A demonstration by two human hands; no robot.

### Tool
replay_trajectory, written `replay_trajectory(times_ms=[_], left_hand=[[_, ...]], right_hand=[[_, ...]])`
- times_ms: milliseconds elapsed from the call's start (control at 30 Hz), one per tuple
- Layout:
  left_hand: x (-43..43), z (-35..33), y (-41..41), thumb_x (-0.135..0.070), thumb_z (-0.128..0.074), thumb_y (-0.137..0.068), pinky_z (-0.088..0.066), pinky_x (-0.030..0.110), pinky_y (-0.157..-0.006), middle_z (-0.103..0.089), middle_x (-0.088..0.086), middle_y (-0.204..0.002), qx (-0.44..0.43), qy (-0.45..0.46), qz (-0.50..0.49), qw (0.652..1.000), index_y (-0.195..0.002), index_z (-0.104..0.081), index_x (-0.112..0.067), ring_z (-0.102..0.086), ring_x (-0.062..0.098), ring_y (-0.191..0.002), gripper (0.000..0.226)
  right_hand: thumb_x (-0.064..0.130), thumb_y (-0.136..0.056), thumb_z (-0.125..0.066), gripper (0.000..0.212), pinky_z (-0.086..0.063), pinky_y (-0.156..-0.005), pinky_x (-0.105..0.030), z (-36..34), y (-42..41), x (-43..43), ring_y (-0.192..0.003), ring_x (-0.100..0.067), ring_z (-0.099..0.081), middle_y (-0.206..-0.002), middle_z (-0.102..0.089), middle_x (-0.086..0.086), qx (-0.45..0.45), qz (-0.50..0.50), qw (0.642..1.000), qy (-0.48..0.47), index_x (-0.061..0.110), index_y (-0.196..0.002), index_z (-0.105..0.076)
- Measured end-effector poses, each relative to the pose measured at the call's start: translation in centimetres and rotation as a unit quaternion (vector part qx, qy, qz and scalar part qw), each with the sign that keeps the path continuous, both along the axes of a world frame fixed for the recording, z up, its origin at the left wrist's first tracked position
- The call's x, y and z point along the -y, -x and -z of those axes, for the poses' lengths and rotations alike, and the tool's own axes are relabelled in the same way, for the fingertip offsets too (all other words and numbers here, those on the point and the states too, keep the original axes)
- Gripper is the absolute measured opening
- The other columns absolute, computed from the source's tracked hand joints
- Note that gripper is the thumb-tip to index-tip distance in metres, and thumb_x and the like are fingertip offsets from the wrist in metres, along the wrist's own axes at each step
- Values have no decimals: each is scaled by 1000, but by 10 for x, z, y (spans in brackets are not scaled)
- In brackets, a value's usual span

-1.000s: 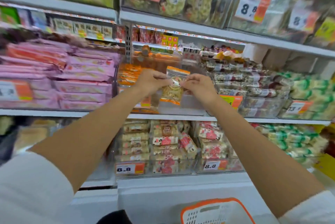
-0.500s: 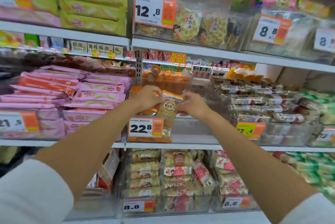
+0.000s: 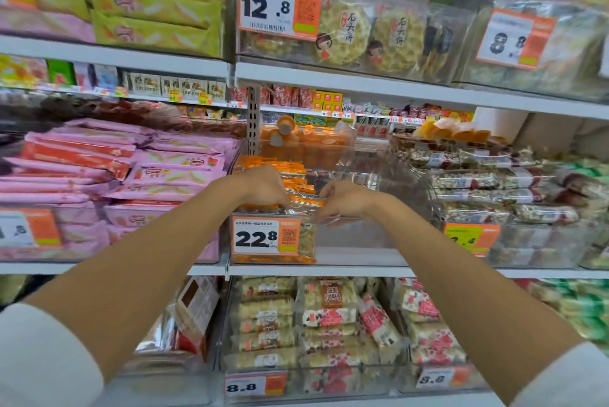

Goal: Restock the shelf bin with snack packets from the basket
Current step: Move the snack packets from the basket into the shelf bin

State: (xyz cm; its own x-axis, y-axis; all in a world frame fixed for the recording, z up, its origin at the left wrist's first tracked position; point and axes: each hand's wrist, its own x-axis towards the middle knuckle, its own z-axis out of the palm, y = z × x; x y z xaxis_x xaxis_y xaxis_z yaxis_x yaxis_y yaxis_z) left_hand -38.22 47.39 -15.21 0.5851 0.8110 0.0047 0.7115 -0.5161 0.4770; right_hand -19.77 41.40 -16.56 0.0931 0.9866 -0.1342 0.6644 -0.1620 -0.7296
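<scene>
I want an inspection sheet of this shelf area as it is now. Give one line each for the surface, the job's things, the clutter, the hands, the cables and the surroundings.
Surface: a white shelf carries a clear bin with a 22.8 price tag.
Job's things: an orange-edged snack packet is at the bin's left part, in front of the stacked orange packets; the basket is not in view.
Clutter: nothing seen.
Hands: the left hand and the right hand each pinch one end of the snack packet.
Cables: nothing seen.
Surroundings: pink packets to the left, wrapped bars to the right, and an 8.8 price tag on the bin below.
</scene>
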Motion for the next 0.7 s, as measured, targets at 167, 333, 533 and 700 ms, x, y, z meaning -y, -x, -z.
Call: replay_trajectory(times_ms=[167, 333, 533, 700], left_hand=[[-3, 2, 0, -27, -75, -79, -40, 31, -68, -57, 4, -73, 16, 8, 1, 1000, -74, -66, -10, -50, 21, -71, 21], [2, 5, 0, -27, -77, -82, -42, 27, -72, -56, -7, -86, 71, -26, 0, 997, -105, -70, -16, -54, 14, -82, 27], [4, 6, 3, -19, -78, -81, -44, 25, -74, -60, -10, -82, 77, -26, 9, 997, -99, -73, -11, -57, 11, -81, 20], [2, 5, 0, -17, -70, -87, -41, 21, -67, -64, -10, -81, 61, -26, -1, 998, -86, -76, -11, -55, 3, -75, 9]], right_hand=[[9, -79, -80, 21, -55, -67, -21, 0, -2, -2, -66, -4, -65, -84, -64, 1, 13, -18, 1000, 17, 6, -87, -60], [5, -75, -81, 28, -57, -86, -38, 6, 0, -7, -74, -16, -64, -68, -53, -2, 18, -17, 999, -49, 9, -68, -54], [-1, -80, -76, 24, -58, -69, -24, 9, 9, -4, -59, -10, -58, -67, -50, 3, 2, -30, 997, -71, 2, -99, -62], [14, -82, -78, 21, -56, -91, -39, 2, 4, -1, -84, -15, -69, -94, -68, -6, -71, -63, 995, 28, 9, -90, -59]])
